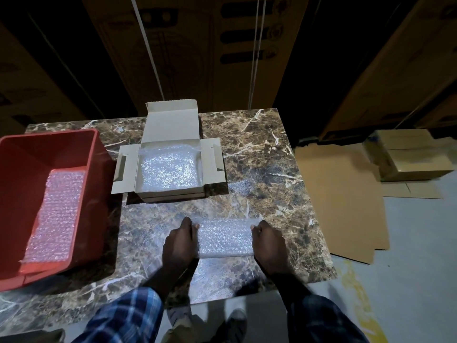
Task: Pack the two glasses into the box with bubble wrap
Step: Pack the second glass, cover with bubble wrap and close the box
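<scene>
1. Far left: red plastic bin (19,174), smooth-walled, rectangular, holding a long strip of bubble wrap (55,216) flat on its floor.
2. Centre, far side of the marble-patterned table (267,154): open grey cardboard box (170,194), lid upright, side flaps spread, lined with a dimpled, glossy bubble-wrap sheet (168,169).
3. Near edge, in front of the box: cylindrical bubble-wrapped bundle (225,240), lying crosswise on the table; contents not discernible, possibly a glass.
4. Left hand (179,243): palm down at the bundle's left end, fingers curled round it, thumb tip visible on top.
5. Right hand (268,243): mirrored pose at the right end, fingers curled round the wrap.
6. Far right, on the floor: flattened brown cardboard sheets (333,194), matte.
</scene>
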`<move>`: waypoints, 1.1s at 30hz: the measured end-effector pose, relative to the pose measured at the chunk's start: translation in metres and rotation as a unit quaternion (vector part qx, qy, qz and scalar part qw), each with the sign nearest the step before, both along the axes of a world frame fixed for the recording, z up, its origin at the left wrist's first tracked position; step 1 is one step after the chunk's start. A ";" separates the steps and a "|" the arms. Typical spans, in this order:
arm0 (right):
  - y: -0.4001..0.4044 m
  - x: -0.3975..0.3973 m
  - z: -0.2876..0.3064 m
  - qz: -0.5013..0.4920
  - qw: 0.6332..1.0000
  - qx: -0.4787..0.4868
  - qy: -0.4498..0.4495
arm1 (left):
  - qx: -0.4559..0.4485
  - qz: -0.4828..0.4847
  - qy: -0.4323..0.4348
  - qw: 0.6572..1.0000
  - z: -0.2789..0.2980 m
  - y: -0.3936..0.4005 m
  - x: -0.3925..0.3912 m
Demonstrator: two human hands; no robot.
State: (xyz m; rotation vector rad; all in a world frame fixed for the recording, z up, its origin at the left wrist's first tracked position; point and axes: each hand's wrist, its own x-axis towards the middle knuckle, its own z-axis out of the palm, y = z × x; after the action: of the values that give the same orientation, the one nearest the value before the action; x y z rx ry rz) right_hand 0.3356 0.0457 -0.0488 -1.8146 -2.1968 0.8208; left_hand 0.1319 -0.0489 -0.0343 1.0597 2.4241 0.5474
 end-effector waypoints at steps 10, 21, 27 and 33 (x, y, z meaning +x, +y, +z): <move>-0.017 -0.020 0.008 0.032 0.981 0.178 -0.077 | 0.111 -0.005 0.066 0.992 0.002 -0.006 0.005; -0.043 -0.014 -0.038 0.274 0.945 0.172 -0.057 | 0.054 -0.345 0.128 0.928 -0.036 -0.041 0.024; -0.032 0.013 -0.035 0.224 0.953 0.175 -0.109 | -0.008 -0.325 0.167 0.931 -0.038 -0.041 0.001; -0.028 0.021 -0.028 0.313 0.912 0.254 -0.081 | -0.005 -0.344 0.183 0.921 -0.036 -0.040 -0.007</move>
State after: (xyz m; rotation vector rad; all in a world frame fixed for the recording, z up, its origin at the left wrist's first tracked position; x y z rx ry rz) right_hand 0.3564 0.0178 -0.0772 -0.9653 -2.7989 0.1265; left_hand 0.1254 -0.0892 -0.0700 2.0242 2.1013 0.0964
